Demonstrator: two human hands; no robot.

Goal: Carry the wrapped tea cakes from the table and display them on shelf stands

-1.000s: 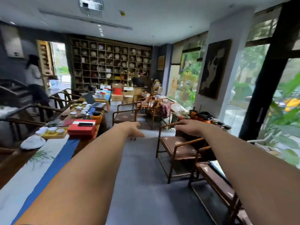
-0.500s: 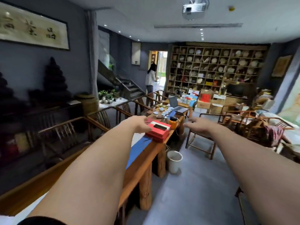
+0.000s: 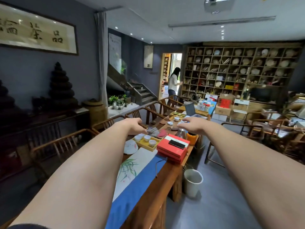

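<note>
Head view | risk: reaching over the crowded tabletop (image 3: 166,182), a sleeve or wrist may knock the small cups (image 3: 146,138) | left hand (image 3: 134,125) loosely spread, empty | right hand (image 3: 193,125) loosely spread, empty | wrapped tea cake (image 3: 130,147) lies near left, beside the cup tray.

Up on the left wall, a framed scroll (image 3: 35,31) carries large black brush characters; 品 and 茶 read clearly, the leftmost is cut off and blurred. A red carton (image 3: 224,103) by the shelves has a mark too small to read, and nothing else is legible.
</note>
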